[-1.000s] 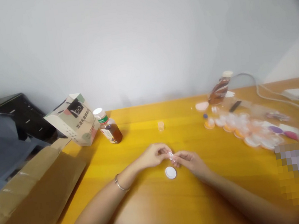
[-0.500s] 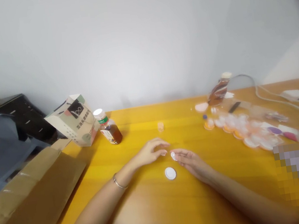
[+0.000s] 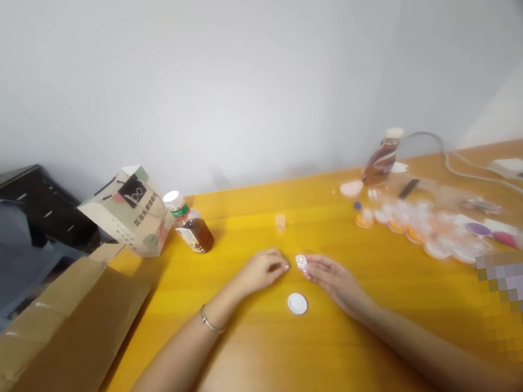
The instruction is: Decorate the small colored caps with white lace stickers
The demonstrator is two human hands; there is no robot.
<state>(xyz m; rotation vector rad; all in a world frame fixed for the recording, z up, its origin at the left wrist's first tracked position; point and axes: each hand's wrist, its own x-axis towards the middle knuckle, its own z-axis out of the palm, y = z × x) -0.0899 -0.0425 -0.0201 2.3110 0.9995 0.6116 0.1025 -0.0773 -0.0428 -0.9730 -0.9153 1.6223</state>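
Over the middle of the table, my right hand pinches a small white piece with dark spots between thumb and fingertips. It looks flat, but its kind is too small to tell. My left hand, with a bangle at the wrist, is closed, thumb against fingertips. Whatever is in that pinch, if anything, is too small to make out. A short gap separates the two hands. Below them a white round lid-like disc lies flat on the table. Farther back sits a small clear, peach-tinted cube.
At left stand a printed paper bag, a white-capped bottle of brown liquid and a cardboard box. At right are another bottle, several clear-and-orange small tubs and white cables.
My left fingers have closed into a pinch. My right hand has turned the small white piece so its spotted face shows, raising it slightly. The disc stays put.
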